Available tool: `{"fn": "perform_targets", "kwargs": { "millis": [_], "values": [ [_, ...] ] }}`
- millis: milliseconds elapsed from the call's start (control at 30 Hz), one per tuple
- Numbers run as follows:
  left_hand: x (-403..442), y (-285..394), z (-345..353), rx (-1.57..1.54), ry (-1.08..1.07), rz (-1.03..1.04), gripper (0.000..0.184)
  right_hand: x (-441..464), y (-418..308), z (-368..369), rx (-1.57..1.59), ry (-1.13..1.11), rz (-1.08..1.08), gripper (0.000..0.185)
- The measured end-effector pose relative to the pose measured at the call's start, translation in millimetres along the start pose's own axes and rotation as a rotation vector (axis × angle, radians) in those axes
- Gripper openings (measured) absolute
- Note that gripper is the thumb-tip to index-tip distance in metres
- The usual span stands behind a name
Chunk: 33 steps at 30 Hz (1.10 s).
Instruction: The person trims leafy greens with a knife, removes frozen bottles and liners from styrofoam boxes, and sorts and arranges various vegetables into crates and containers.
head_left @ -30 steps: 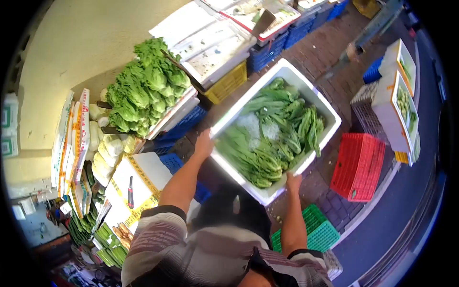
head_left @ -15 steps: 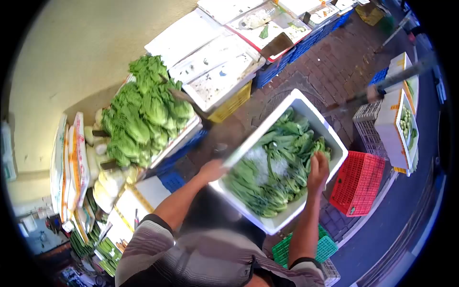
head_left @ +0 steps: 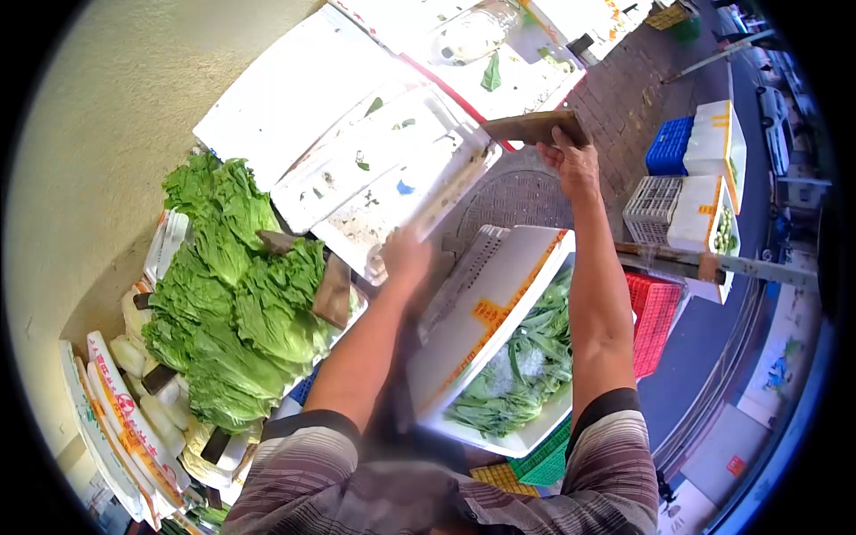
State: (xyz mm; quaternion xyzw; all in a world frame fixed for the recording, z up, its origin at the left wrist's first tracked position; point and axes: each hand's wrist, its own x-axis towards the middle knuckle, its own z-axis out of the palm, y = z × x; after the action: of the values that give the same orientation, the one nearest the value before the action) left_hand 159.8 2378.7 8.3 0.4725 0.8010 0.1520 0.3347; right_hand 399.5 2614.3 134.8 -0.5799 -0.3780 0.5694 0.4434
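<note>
My right hand (head_left: 571, 165) is at a flat brown board (head_left: 533, 127), its thumb over the board's lower edge, at the corner of a red-rimmed tray (head_left: 548, 94). My left hand (head_left: 407, 257), smeared by motion, is at the near edge of a white foam tray (head_left: 357, 223) scattered with leaf scraps; its fingers do not show clearly. Below my arms a white foam box (head_left: 486, 308) stands tilted, holding leafy greens (head_left: 526, 383) and a clump of ice (head_left: 517, 361). Neither hand touches that box.
Heaped lettuce (head_left: 241, 303) lies left, with brown pieces (head_left: 332, 290) among it. A clear plastic bottle (head_left: 475, 34) lies in the far tray. At right stand a red crate (head_left: 654, 321), a pole (head_left: 713, 265) and foam boxes (head_left: 709, 143). Green crate (head_left: 544, 455) sits under the greens box.
Both hands have left the foam box of greens, which now sits lower and tilted. My right hand has reached forward to the brown board, and my left hand to the foam tray.
</note>
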Motion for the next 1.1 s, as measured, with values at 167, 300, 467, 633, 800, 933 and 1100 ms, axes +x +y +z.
{"fn": "perform_targets", "kwargs": {
  "millis": [167,300,467,633,800,933,1100],
  "values": [
    [-1.0,-20.6,21.7,0.026,0.04,-0.026,0.041,23.6,-38.9,72.8,-0.294,-0.036,-0.039,0.042],
    [2.6,-28.2,27.8,0.04,0.101,-0.038,0.035,41.3,-46.7,104.2,-0.374,-0.071,-0.104,0.038],
    [7.2,-21.8,23.7,0.059,0.082,-0.081,0.035,51.3,-33.4,105.5,-0.271,-0.139,-0.157,0.037],
    [-18.7,-7.6,-5.7,-0.054,0.012,0.049,0.034,53.5,-7.8,96.5,-0.267,-0.03,-0.122,0.056],
    [-39.4,-19.9,-19.3,-0.196,0.056,0.1,0.029,-24.3,101.3,120.5,-0.043,0.016,0.179,0.035],
    [-50.7,-40.5,1.9,-0.217,0.178,0.115,0.034,-54.4,142.6,187.4,-0.119,-0.12,0.48,0.038],
    [-51.2,-41.1,-5.9,-0.212,0.172,0.112,0.037,-23.6,197.9,244.0,0.102,-0.083,0.566,0.035]
  ]
}}
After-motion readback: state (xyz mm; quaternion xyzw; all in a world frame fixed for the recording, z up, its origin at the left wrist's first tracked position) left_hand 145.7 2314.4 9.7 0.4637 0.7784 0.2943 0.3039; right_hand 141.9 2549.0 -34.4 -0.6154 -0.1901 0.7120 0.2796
